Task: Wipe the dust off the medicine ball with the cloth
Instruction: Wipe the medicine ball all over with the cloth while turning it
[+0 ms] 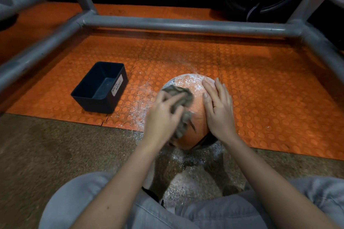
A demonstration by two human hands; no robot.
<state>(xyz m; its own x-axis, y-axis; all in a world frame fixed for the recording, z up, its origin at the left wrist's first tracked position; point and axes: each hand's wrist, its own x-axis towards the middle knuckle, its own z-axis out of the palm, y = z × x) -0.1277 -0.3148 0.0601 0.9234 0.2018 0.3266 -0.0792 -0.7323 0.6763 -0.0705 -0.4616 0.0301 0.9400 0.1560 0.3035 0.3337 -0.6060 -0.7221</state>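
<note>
An orange medicine ball [193,87] sits on the floor where the orange mat meets the speckled floor. White dust covers its far top; the near side looks cleaner. My left hand [163,115] presses a crumpled grey cloth [183,98] against the ball's left side, fingers curled over the cloth and blurred by motion. On the ball's right side lies my right hand [218,109], flat, fingers straight.
A dark bin labelled "waste basket" [100,87] stands on the orange studded mat [270,83] to the left. White dust lies scattered on the floor [137,109] around the ball. A grey metal pipe frame [186,25] crosses behind and along both sides. My knees are below.
</note>
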